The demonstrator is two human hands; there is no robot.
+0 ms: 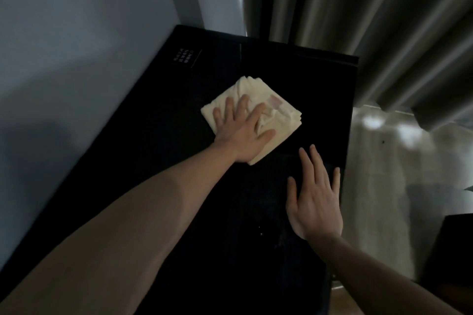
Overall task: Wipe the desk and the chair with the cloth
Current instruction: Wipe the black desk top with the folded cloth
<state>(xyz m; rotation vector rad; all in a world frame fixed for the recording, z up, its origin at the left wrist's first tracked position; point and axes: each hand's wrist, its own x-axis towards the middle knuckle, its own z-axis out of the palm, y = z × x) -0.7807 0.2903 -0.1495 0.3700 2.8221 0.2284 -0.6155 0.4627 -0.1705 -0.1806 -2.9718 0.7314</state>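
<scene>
- Left hand (243,133), fingers spread, presses flat on a folded cream cloth (268,100) atop the black surface (166,135).
- Right hand (313,199), fingers straight and spread, holds nothing beside it.

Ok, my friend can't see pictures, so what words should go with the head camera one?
A person's left hand presses flat on a folded pale yellow cloth on a black desk. The right hand is open with fingers spread over the desk, nearer the person. Grey curtains hang behind.
</scene>
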